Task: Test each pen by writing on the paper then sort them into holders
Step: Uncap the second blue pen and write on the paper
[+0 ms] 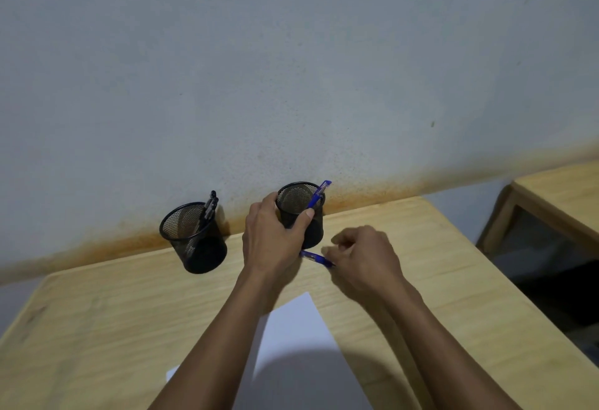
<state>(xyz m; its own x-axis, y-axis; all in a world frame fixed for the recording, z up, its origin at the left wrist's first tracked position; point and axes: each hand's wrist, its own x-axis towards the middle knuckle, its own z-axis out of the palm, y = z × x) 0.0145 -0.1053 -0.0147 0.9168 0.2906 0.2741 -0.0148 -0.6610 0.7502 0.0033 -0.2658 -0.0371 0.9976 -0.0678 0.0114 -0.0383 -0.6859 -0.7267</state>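
Two black mesh holders stand at the back of the wooden table point(113, 306) against the wall. The left holder point(194, 238) has black pens point(209, 210) leaning in it. My left hand point(274, 234) is wrapped around the right holder point(299, 208), which has one blue pen point(319, 194) standing in it. Just in front of that holder, my right hand point(363, 257) pinches a second blue pen point(316, 258), lying nearly flat a little above the table. A white sheet of paper point(298, 338) lies under my forearms.
A stained grey wall rises directly behind the holders. A second wooden table point(560, 189) stands to the right across a dark gap. My own shadow falls over the near end of the paper.
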